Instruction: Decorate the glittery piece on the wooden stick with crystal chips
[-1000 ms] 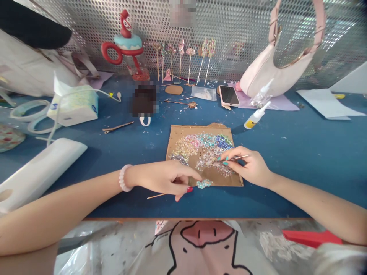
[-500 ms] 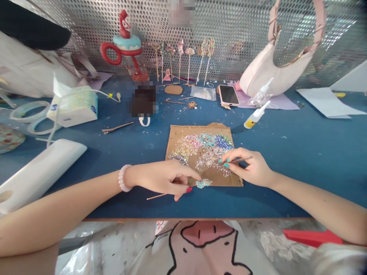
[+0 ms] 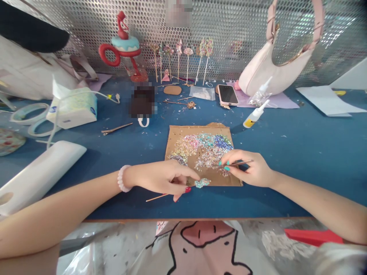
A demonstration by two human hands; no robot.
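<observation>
Right hand (image 3: 250, 169), fingers clamped on a slim tool (image 3: 243, 162), shifts slightly nearer us, still at pale beads (image 3: 207, 160); left hand's (image 3: 162, 177) grip, beside the beaded piece (image 3: 202, 183), we cannot tell.

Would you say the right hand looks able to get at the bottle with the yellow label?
Probably yes: the bottle is just beyond the right hand, with tabletop between them, though the thin tool it holds might hinder a grip.
</observation>
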